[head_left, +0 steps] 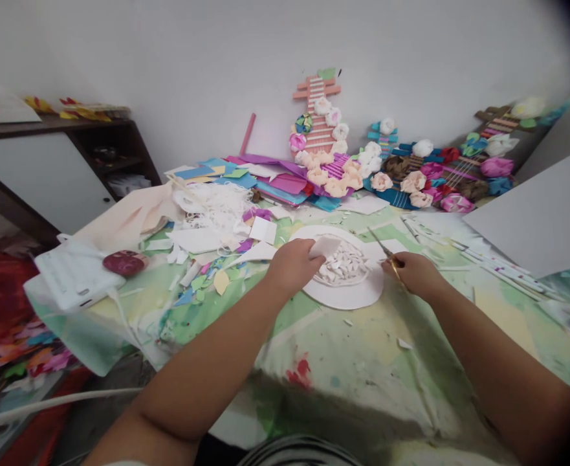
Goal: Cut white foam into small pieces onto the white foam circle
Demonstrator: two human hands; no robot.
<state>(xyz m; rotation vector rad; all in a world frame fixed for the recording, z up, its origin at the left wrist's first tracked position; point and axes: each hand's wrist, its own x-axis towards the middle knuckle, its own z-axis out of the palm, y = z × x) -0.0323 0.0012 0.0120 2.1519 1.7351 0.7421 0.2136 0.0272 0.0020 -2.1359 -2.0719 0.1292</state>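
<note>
My left hand (292, 264) pinches a small piece of white card (326, 246) above a white round board (343, 299). On the board lies a ring of white cord, and inside it is a heap of small white cut pieces (345, 264). My right hand (416, 274) grips a pair of scissors (395, 260) by gold-coloured handles, at the board's right edge. The blades point up and to the left, away from the card in my left hand. Another white sheet lies just behind the scissors.
Paper scraps and tangled white string (217, 210) lie left of the board. A white power bank (74, 278) with a cable and a dark red mouse-shaped object (124, 262) sit at the table's left edge. Flower-decorated guitar shapes (316, 136) lean on the wall; rolled paper sticks (488, 259) lie right.
</note>
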